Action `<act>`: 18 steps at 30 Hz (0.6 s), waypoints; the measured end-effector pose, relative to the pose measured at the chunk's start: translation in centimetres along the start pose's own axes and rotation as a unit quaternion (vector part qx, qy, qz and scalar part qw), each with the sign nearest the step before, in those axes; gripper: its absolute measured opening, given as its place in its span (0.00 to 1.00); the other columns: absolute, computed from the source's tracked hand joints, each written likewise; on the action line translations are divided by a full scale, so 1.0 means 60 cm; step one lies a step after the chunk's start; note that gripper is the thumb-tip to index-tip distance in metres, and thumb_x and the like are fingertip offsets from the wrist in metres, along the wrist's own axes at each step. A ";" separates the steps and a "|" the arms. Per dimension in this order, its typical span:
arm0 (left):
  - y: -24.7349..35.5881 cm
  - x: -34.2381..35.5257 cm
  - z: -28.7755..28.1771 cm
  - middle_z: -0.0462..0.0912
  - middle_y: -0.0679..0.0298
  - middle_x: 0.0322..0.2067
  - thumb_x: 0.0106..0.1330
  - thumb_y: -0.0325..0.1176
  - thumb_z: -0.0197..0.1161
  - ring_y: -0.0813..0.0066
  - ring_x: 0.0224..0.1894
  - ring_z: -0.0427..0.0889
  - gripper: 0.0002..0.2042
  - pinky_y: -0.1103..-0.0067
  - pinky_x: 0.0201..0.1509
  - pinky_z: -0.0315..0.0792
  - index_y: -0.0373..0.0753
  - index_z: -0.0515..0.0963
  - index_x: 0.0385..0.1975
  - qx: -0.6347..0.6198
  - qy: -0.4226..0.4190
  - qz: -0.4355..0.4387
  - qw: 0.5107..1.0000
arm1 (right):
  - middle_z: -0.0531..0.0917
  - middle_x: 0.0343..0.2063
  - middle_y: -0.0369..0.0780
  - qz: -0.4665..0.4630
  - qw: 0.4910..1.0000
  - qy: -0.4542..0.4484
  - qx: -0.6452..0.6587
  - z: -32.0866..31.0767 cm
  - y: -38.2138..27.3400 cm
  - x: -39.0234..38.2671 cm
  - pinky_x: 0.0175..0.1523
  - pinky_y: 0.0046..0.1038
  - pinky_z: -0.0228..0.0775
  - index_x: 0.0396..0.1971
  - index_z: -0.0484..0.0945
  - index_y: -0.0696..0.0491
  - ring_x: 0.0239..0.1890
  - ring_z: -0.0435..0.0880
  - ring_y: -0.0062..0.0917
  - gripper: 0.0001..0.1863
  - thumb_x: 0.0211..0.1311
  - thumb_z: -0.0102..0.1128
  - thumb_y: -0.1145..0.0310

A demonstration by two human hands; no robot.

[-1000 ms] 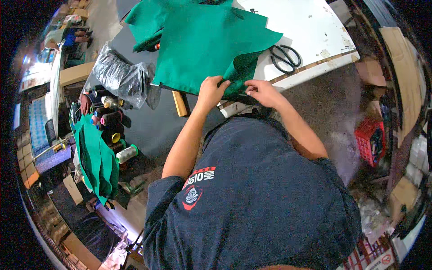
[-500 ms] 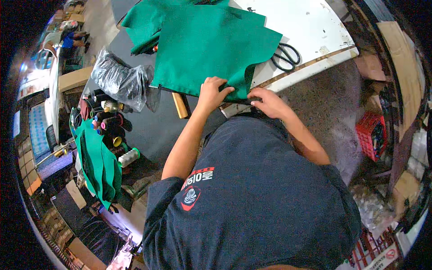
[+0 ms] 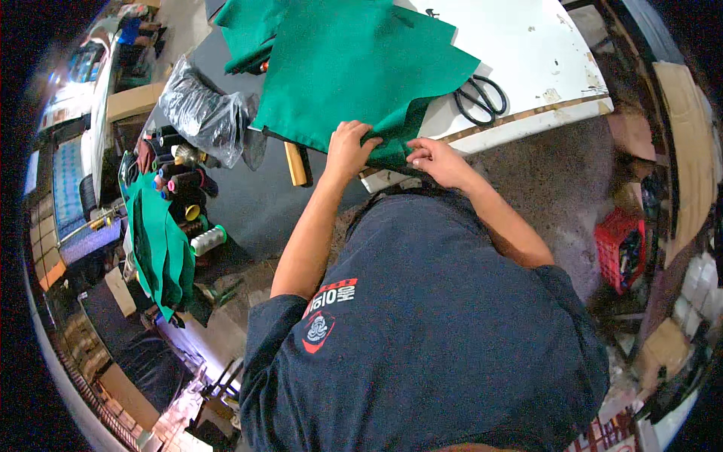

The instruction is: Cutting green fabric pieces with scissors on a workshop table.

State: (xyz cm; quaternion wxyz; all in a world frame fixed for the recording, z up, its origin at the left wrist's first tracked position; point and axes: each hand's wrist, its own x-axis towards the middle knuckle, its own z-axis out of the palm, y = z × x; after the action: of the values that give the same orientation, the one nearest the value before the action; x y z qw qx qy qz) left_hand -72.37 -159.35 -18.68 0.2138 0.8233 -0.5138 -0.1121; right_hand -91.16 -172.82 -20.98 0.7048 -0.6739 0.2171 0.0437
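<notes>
A large piece of green fabric [image 3: 354,71] lies over the table's near edge, its near right part bunched into folds. On its near edge is my left hand [image 3: 350,151], fingers bent over the cloth and thumb pointing right, closed on it. My right hand [image 3: 438,161] is at the bunched right edge, with its fingers curled and their tips drawn together at the cloth. How much fabric is between those fingertips is partly hidden. Black-handled scissors [image 3: 480,100] lie right of the fabric, their blades out of sight beneath it.
The white tabletop [image 3: 527,53] has a worn edge. Left of the fabric lie a clear plastic-wrapped dark bundle [image 3: 207,113] and a wooden piece [image 3: 296,164]. Several thread spools [image 3: 208,240] stand beside hanging green pieces [image 3: 158,241]. A red crate [image 3: 620,248] sits at right.
The near right part of the fabric is more gathered, with new folds between my hands. My right hand has shifted slightly left, and its fingers have curled in more. My left hand stays on the cloth.
</notes>
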 end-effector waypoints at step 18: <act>-0.079 -0.085 0.014 0.70 0.52 0.43 0.59 0.37 0.61 0.62 0.41 0.74 0.20 0.72 0.47 0.69 0.27 0.70 0.45 -0.131 0.355 -0.370 0.849 | 0.79 0.36 0.42 -0.010 0.995 -0.061 -0.076 -0.103 -0.016 0.002 0.46 0.26 0.70 0.48 0.69 0.62 0.40 0.78 0.24 0.18 0.58 0.55 0.73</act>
State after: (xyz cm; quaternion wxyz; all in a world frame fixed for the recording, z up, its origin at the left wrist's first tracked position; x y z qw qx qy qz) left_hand -71.20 -153.19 -21.80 0.4302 0.9004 -0.0412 0.0507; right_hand -92.24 -178.89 -20.12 0.6641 -0.7235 0.1633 0.0938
